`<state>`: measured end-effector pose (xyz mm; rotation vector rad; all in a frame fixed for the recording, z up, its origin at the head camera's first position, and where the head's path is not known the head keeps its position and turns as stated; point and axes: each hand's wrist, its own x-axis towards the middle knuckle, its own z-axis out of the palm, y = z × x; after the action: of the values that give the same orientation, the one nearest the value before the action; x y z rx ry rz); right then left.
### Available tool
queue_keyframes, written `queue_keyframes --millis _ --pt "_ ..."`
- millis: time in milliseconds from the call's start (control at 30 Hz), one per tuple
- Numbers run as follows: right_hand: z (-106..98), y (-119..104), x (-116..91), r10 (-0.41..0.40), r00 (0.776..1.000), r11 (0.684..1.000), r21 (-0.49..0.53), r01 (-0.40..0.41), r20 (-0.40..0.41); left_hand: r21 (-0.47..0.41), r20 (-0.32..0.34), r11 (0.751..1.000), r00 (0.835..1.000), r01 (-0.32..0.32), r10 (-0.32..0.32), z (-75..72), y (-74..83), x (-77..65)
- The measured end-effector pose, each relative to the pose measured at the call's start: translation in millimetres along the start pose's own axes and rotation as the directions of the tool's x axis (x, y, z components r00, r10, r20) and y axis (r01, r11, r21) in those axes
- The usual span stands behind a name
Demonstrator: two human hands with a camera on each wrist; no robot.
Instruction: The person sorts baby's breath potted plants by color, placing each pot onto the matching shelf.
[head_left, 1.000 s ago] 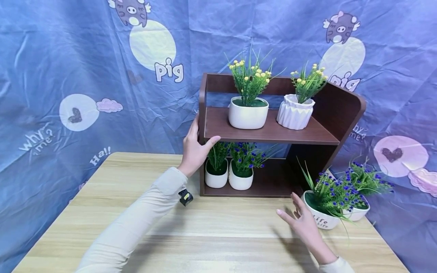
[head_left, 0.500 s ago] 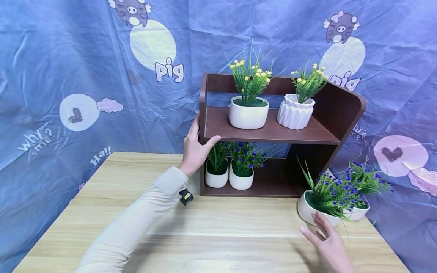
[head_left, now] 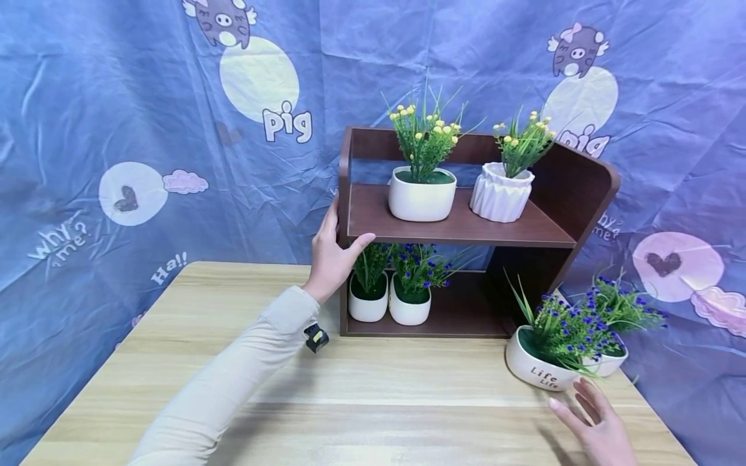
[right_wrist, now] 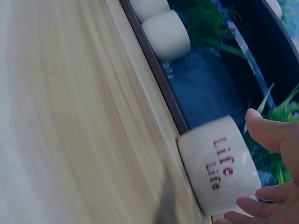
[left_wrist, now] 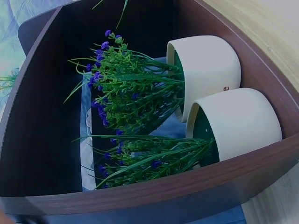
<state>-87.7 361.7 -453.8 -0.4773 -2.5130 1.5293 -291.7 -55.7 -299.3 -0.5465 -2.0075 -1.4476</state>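
My left hand [head_left: 332, 259] grips the left side panel of a dark brown two-tier shelf [head_left: 460, 233], thumb over its front edge. In the head view my right hand [head_left: 603, 430], fingers spread and holding nothing, is just in front of a white pot of blue flowers [head_left: 539, 369] marked "Life". The right wrist view shows the fingertips [right_wrist: 250, 203] close to that pot; I cannot tell if they touch. Another blue-flowered pot [head_left: 606, 364] stands behind it. On the lower tier are two white pots, a left one [head_left: 368, 309] and a right one [head_left: 410, 312].
On the top tier stand an oval white pot [head_left: 422, 199] and a ribbed white pot [head_left: 501, 197], both with yellow flowers. A small black object [head_left: 316, 338] is at my left wrist. The wooden table [head_left: 373, 414] meets a blue printed curtain [head_left: 163, 116] behind.
My right hand has moved right and toward me, passing in front of the "Life" pot, whose lettering shows again. My left hand stays on the shelf. The view has shifted slightly.
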Motion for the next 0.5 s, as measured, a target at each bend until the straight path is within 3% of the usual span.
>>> queue_keyframes --millis 133,300,500 --pt "-9 -3 9 0.024 1.0 0.995 -0.101 -0.022 0.018 0.003 -0.002 1.0 1.0 0.003 -0.003 -0.5 0.4 0.2" --pt "-14 -3 20 0.03 0.999 0.993 -0.117 -0.028 0.012 0.002 -0.006 1.0 1.0 -0.015 0.015 -0.2 -0.4 0.7" --pt "-15 5 31 0.005 0.999 1.0 -0.011 -0.004 0.033 0.009 -0.001 1.0 1.0 -0.014 0.014 -0.5 0.1 0.2"
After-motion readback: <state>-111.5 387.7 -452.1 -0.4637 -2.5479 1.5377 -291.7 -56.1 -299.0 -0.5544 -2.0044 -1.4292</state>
